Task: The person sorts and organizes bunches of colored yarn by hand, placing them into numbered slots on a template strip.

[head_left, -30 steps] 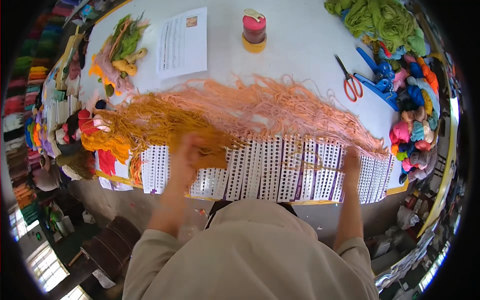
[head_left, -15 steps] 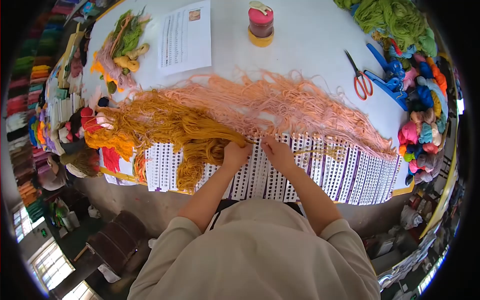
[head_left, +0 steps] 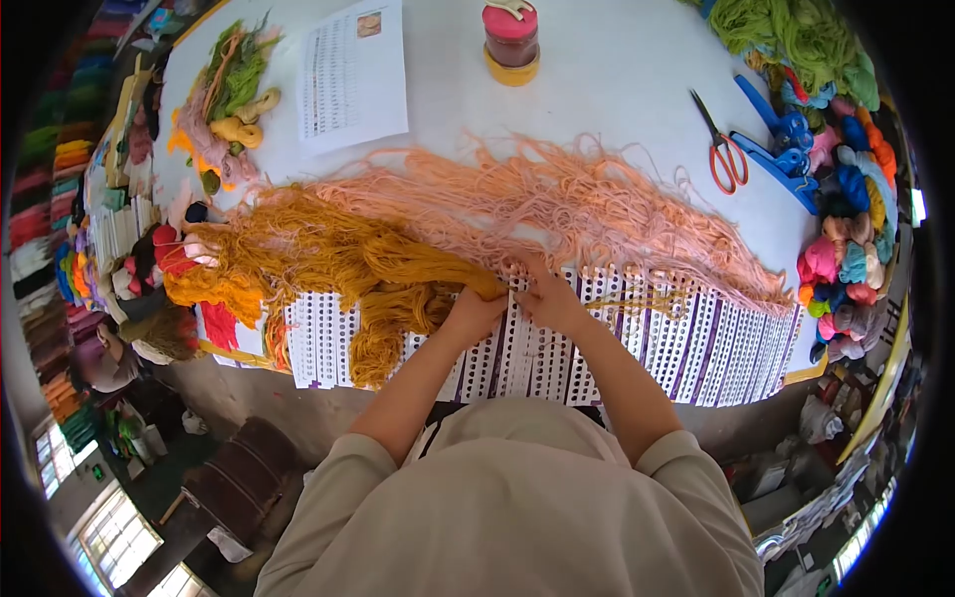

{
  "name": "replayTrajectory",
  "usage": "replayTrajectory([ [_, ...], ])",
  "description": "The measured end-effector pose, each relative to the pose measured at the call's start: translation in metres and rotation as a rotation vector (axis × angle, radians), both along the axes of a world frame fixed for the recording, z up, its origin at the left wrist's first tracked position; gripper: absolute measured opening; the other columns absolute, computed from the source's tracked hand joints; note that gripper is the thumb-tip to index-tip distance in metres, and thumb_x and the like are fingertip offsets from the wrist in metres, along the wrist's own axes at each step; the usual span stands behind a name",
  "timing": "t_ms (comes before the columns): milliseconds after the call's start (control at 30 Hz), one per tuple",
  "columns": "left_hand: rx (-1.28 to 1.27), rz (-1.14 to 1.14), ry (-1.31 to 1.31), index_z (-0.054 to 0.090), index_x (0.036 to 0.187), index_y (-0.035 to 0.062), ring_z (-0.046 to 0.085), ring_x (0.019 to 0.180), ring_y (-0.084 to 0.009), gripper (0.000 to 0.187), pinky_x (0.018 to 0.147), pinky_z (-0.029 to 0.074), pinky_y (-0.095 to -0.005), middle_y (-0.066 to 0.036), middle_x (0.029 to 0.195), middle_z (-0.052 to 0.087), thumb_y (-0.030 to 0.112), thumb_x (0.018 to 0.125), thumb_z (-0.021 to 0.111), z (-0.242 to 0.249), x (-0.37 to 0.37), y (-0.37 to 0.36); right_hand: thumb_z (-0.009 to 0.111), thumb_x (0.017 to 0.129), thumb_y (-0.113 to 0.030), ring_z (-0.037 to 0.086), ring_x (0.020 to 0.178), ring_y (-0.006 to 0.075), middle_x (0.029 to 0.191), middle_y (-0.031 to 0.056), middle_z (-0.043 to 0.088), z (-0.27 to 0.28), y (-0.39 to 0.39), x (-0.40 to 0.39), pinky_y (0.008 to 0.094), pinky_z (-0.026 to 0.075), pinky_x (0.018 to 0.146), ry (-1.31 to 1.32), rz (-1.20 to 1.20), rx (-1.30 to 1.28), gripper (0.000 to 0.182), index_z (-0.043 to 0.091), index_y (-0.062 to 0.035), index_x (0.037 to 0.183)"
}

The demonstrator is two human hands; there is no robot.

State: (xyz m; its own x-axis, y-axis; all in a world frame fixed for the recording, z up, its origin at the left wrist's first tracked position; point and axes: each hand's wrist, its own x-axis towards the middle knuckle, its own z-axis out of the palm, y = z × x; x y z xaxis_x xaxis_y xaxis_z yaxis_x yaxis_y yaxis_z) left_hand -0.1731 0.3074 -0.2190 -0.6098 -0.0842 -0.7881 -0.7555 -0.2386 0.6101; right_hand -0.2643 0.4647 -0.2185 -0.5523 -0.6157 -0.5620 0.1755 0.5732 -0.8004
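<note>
My left hand (head_left: 479,314) is closed round the end of a thick mustard-coloured yarn hank (head_left: 398,254), whose strands spread away to the left. Close beside it, my right hand (head_left: 549,298) is bent at the top edge of the white hole-punched cards (head_left: 597,348); its fingertips come together near the hank's end, and what they pinch is too small to make out. Pale pink and peach yarn strands (head_left: 597,204) lie along the cards' upper edge, just beyond both hands. A few thin mustard strands (head_left: 647,300) lie across the cards to the right.
Scissors (head_left: 729,164) and a blue clamp-like tool (head_left: 781,149) lie at the right. Coloured yarn bundles (head_left: 851,249) line the right edge. A printed sheet (head_left: 353,80), a pink-topped jar (head_left: 511,45) and mixed yarn (head_left: 234,99) are at the back.
My right hand's fingers have shifted slightly and reach farther up over the cards' top edge. My left hand has moved down a little, still gripping the mustard hank. The camera view has shifted slightly.
</note>
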Motion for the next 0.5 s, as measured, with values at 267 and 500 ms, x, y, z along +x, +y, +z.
replayTrajectory([
  [267,-0.097,0.055,0.084,0.062,0.081,0.0011,0.041,0.046,-0.0095,0.016,0.043,0.034,-0.0258,0.0,0.056,0.048,0.012,0.091,0.056,0.0,0.006,-0.027,0.063,0.085,-0.01,0.063,0.064,0.0128,0.077,0.0086,0.068,-0.011,0.005,-0.012,0.0255,0.05,0.051,-0.381,-0.008,-0.086,0.045,0.041,-0.0063,0.124],
  [500,0.647,0.341,-0.079,0.061,0.097,0.0032,0.048,0.055,-0.0067,0.01,0.045,0.034,-0.0194,-0.005,0.083,0.062,0.011,0.091,0.058,0.02,0.017,-0.021,0.064,0.083,-0.008,0.063,0.064,0.0127,0.076,0.0083,0.067,-0.006,0.001,-0.016,0.0257,0.049,0.05,-0.395,0.003,-0.055,0.046,0.041,-0.0057,0.123],
])
